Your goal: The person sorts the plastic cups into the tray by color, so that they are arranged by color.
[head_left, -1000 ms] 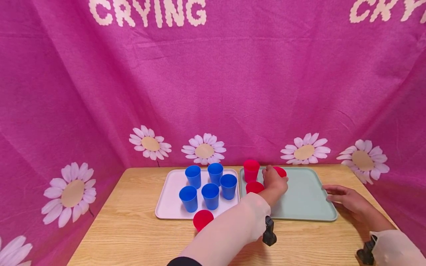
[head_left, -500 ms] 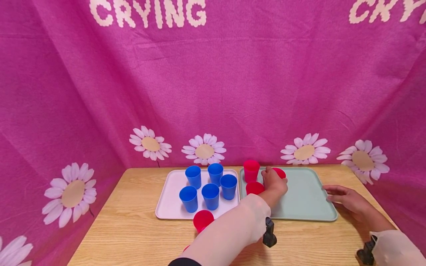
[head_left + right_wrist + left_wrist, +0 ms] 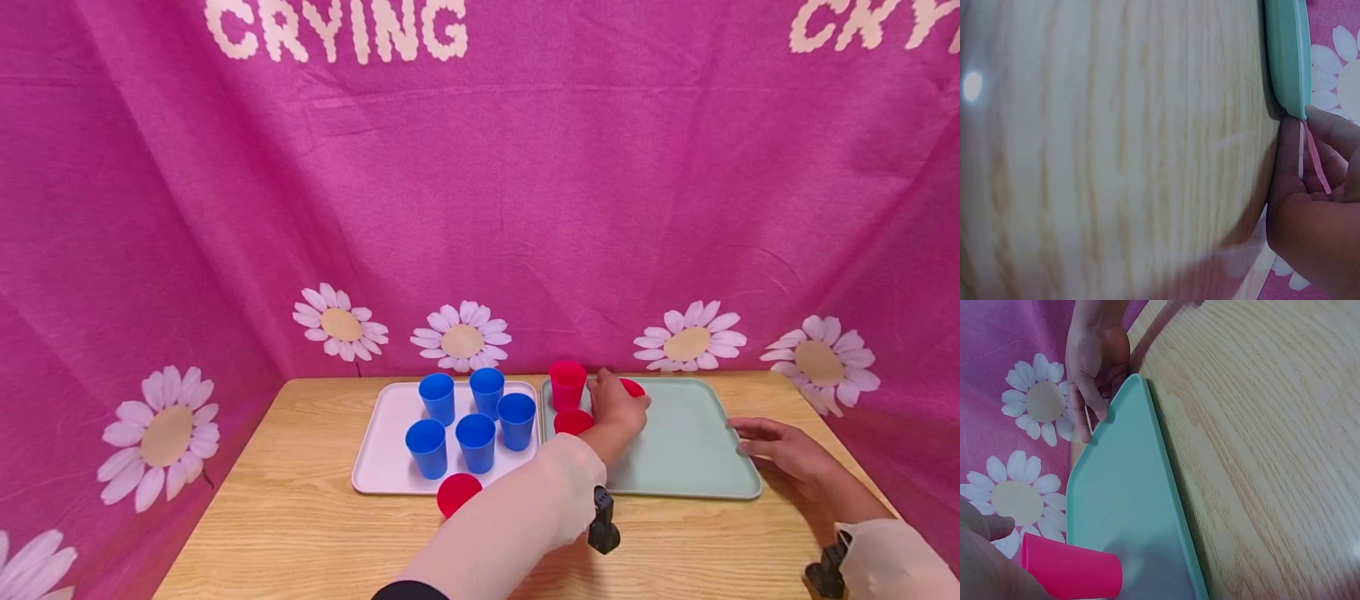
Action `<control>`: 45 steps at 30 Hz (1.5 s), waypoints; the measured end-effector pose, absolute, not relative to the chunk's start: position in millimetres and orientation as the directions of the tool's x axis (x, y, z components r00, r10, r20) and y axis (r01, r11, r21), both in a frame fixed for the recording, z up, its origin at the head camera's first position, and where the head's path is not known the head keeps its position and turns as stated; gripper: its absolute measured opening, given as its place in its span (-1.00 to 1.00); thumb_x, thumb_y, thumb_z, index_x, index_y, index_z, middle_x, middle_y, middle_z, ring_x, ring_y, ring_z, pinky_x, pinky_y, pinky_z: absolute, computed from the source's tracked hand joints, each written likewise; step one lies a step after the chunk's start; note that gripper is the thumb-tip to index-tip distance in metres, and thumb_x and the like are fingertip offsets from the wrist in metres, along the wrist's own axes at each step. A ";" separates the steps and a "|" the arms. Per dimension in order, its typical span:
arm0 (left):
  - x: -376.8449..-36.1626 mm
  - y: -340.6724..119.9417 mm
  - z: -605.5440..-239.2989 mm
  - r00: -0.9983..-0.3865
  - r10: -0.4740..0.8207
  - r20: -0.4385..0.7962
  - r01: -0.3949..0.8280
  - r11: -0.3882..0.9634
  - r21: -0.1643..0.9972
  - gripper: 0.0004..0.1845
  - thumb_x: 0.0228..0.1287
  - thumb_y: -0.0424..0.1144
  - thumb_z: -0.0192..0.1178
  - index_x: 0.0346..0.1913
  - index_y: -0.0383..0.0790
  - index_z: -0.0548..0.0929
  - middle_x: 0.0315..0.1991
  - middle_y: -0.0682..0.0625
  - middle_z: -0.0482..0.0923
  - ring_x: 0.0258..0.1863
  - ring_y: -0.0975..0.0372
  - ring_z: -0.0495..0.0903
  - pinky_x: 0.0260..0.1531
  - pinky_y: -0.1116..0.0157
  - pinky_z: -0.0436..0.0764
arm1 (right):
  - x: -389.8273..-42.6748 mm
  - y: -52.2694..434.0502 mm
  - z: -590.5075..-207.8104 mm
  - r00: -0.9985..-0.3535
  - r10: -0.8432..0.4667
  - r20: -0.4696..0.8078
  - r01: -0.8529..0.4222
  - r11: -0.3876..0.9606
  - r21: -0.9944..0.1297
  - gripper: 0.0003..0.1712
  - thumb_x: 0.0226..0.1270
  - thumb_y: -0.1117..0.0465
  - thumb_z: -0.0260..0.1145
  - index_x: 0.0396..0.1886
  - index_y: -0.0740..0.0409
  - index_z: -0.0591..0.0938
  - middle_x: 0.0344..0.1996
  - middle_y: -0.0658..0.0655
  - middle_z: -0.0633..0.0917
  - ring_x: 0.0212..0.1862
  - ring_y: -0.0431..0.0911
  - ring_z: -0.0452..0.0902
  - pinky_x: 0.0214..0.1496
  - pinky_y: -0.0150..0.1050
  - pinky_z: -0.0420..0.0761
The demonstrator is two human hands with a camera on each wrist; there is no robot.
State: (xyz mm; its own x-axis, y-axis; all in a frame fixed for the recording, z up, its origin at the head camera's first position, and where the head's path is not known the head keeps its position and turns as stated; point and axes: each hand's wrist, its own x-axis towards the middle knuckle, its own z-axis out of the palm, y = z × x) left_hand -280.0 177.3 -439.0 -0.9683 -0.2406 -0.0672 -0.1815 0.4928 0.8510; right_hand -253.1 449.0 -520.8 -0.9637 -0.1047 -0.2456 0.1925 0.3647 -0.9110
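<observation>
My left hand (image 3: 618, 404) reaches over the green tray (image 3: 690, 433) and holds a red cup (image 3: 632, 387) near its rim. In the left wrist view that cup (image 3: 1075, 569) looks pinkish and its base is close to or on the tray; the hand hides part of it. Two more red cups stand on the tray's left side, one behind (image 3: 567, 383) and one nearer (image 3: 573, 422), partly covered by the left wrist. At the tray's right edge my right hand (image 3: 787, 454) touches the rim with thumb and forefinger, set apart from each other.
A white tray (image 3: 367, 467) with several blue cups (image 3: 426, 448) adjoins the green one on the left. Another red cup (image 3: 458, 495) stands in front of it, partly behind the left sleeve (image 3: 502, 525). The wooden table (image 3: 262, 500) meets a pink flowered cloth (image 3: 480, 208).
My left forearm has shifted very slightly, covering a sliver of red seen beside the sleeve half a second ago. Both hands stay in nearly the same places.
</observation>
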 end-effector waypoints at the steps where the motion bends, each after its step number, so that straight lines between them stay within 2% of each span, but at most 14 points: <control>1: -279.6 177.2 -437.8 -0.969 -0.240 -0.060 -0.174 0.488 0.855 -0.33 -0.05 -0.23 0.62 0.11 -0.25 0.49 -0.04 -0.13 0.48 0.08 0.09 0.54 0.08 0.17 0.68 | -253.2 449.3 -520.7 -0.964 -0.102 -0.246 0.192 0.374 -0.907 -0.41 0.49 0.26 0.31 0.42 0.37 0.45 0.01 -0.17 0.59 -0.12 -0.51 0.49 -0.03 -0.43 0.66; 5: -277.9 176.1 -433.8 -0.972 -0.232 -0.040 -0.148 0.469 0.871 -0.40 -0.03 -0.23 0.62 0.03 -0.24 0.49 -0.09 -0.12 0.47 0.04 0.09 0.55 0.06 0.19 0.68 | -252.7 450.1 -520.0 -0.963 -0.099 -0.250 0.195 0.383 -0.903 -0.38 0.48 0.25 0.32 0.43 0.40 0.42 0.04 -0.13 0.60 -0.13 -0.53 0.48 -0.03 -0.41 0.67; 10: -273.2 171.2 -425.8 -0.980 -0.195 -0.032 -0.120 0.457 0.881 -0.45 0.01 -0.21 0.60 -0.04 -0.21 0.47 -0.15 -0.07 0.45 -0.01 0.12 0.54 0.03 0.24 0.67 | -252.1 450.7 -521.3 -0.963 -0.099 -0.251 0.198 0.370 -0.908 -0.40 0.47 0.25 0.33 0.41 0.37 0.46 -0.02 -0.24 0.59 -0.13 -0.53 0.50 -0.04 -0.43 0.66; 15: -265.9 164.3 -411.2 -0.990 -0.136 -0.020 -0.082 0.462 0.883 -0.41 0.05 -0.18 0.58 0.08 -0.24 0.50 -0.07 -0.06 0.47 0.07 0.13 0.53 0.09 0.31 0.62 | -252.6 451.8 -521.4 -0.962 -0.096 -0.255 0.206 0.357 -0.911 -0.42 0.47 0.25 0.34 0.41 0.33 0.48 -0.03 -0.26 0.58 -0.13 -0.53 0.50 -0.03 -0.42 0.67; 22: -253.7 148.2 -389.3 -0.999 -0.032 -0.019 -0.032 0.489 0.872 -0.24 0.13 -0.14 0.55 0.37 -0.25 0.46 0.16 -0.10 0.50 0.20 0.11 0.52 0.19 0.30 0.59 | -253.5 451.5 -519.9 -0.960 -0.095 -0.262 0.209 0.376 -0.903 -0.39 0.48 0.24 0.33 0.43 0.35 0.44 0.07 -0.13 0.60 -0.13 -0.54 0.49 -0.01 -0.38 0.68; 28: -239.8 131.3 -375.7 -0.997 0.050 -0.053 -0.024 0.475 0.880 -0.20 0.16 -0.11 0.53 0.43 -0.18 0.43 0.27 -0.03 0.50 0.28 0.15 0.49 0.23 0.27 0.57 | -253.8 451.2 -518.5 -0.960 -0.088 -0.266 0.214 0.382 -0.899 -0.40 0.49 0.23 0.33 0.44 0.33 0.45 0.11 -0.07 0.60 -0.12 -0.54 0.47 0.00 -0.37 0.69; 36: -218.5 101.0 -367.9 -0.984 0.168 -0.056 0.027 0.455 0.890 -0.21 0.17 -0.11 0.52 0.44 -0.14 0.44 0.30 -0.02 0.51 0.28 0.14 0.49 0.23 0.21 0.57 | -254.0 449.9 -520.8 -0.960 -0.096 -0.262 0.212 0.362 -0.908 -0.41 0.47 0.23 0.34 0.41 0.33 0.47 0.02 -0.21 0.60 -0.13 -0.54 0.50 -0.02 -0.39 0.68; 39: -209.1 85.6 -366.8 -0.970 0.231 -0.069 0.046 0.456 0.889 -0.22 0.18 -0.09 0.51 0.45 -0.11 0.44 0.32 0.00 0.51 0.31 0.14 0.48 0.23 0.17 0.57 | -254.4 450.1 -521.0 -0.959 -0.086 -0.268 0.217 0.380 -0.899 -0.38 0.47 0.23 0.34 0.43 0.36 0.44 0.09 -0.08 0.63 -0.13 -0.54 0.49 -0.01 -0.36 0.69; 41: -201.9 73.2 -366.5 -0.957 0.282 -0.063 0.075 0.453 0.888 -0.23 0.20 -0.09 0.50 0.44 -0.12 0.44 0.32 0.00 0.51 0.32 0.13 0.48 0.23 0.16 0.57 | -254.8 450.1 -520.6 -0.959 -0.081 -0.271 0.217 0.401 -0.890 -0.35 0.48 0.22 0.33 0.45 0.39 0.39 0.18 0.11 0.62 -0.11 -0.52 0.49 0.01 -0.33 0.70; 45: -186.2 46.0 -366.1 -0.923 0.382 -0.049 0.138 0.447 0.884 -0.24 0.24 -0.07 0.47 0.47 -0.13 0.43 0.34 0.02 0.52 0.34 0.09 0.48 0.23 0.15 0.58 | -256.0 450.0 -521.0 -0.960 -0.073 -0.270 0.212 0.442 -0.872 -0.30 0.50 0.19 0.32 0.49 0.41 0.32 0.33 0.43 0.47 -0.05 -0.46 0.48 0.06 -0.26 0.70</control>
